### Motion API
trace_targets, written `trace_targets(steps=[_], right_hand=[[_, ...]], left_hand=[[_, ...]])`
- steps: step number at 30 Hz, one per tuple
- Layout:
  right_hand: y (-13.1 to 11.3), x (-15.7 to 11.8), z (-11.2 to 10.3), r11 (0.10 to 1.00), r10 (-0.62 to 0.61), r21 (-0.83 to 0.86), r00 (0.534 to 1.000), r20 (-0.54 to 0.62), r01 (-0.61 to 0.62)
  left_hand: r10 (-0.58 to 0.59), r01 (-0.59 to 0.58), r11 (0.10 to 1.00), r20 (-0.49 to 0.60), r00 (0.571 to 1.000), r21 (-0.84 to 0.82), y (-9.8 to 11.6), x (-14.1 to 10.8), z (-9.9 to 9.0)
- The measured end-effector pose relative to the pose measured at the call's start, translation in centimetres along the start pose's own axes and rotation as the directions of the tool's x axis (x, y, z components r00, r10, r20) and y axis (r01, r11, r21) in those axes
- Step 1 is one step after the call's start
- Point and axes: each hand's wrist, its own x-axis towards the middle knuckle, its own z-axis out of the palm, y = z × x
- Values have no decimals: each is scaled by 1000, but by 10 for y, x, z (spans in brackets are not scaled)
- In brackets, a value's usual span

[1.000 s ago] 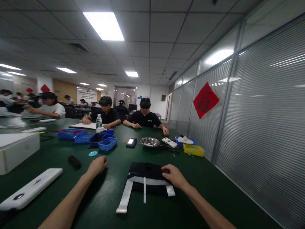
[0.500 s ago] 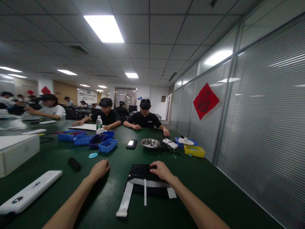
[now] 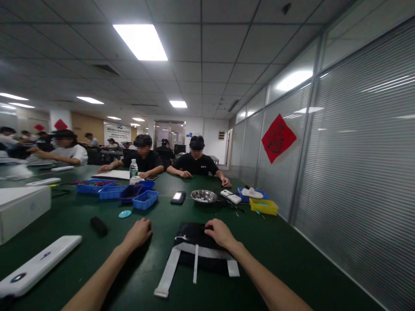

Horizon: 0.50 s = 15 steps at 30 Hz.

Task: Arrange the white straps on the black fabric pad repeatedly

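A flat black piece, which looks like folded fabric or a pouch (image 3: 191,231), lies on the green table in front of me. White straps (image 3: 167,273) cross it and hang off toward me, one ending in a thicker tab. My right hand (image 3: 222,233) rests on its upper right part, fingers loosely bent with a gap between thumb and forefinger. I see nothing gripped there. To the left of the black piece, my left hand (image 3: 139,232) lies on the bare tabletop, fingers slightly curled and a little apart, holding nothing.
At left are a white device (image 3: 40,264), a small black cylinder (image 3: 98,226), a white box (image 3: 24,211) and a light-blue disc (image 3: 125,214). Farther off stand blue trays (image 3: 145,200), a phone (image 3: 178,197), a metal bowl (image 3: 204,197) and a yellow tray (image 3: 263,207). Co-workers sit across the table.
The camera view has shifted slightly. My left hand has moved a little to the right, and its fingers look slightly more apart. My right hand stays on the black piece.
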Motion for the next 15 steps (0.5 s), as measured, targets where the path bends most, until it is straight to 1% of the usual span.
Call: trace_targets(steps=[2, 4, 6, 8, 10, 12, 15], right_hand=[[7, -2, -7, 1000, 12, -8, 999, -34, -13], [19, -6, -18, 999, 46, -14, 996, -72, -47], [39, -12, -33, 994, 104, -20, 989, -107, -107], [66, -22, -52, 982, 181, -30, 973, -140, -187], [96, -39, -74, 958, 271, -50, 947, -175, -284], [129, -60, -97, 920, 361, -78, 908, -214, -384], [172, -99, -129, 836, 494, -111, 826, -272, -537]], left_hand=[[-5, 5, 1000, 5, 1000, -4, -1, 0, 0], [-6, 6, 1000, 17, 1000, -11, -1, -1, -1], [-5, 5, 1000, 27, 1000, -20, 1, -2, -3], [-11, 12, 1000, 35, 999, -27, 4, -4, -5], [-17, 18, 999, 35, 999, -28, 7, -6, -8], [-20, 21, 999, 32, 999, -31, 10, -7, -10], [-24, 25, 999, 28, 999, -37, 11, -7, -11]])
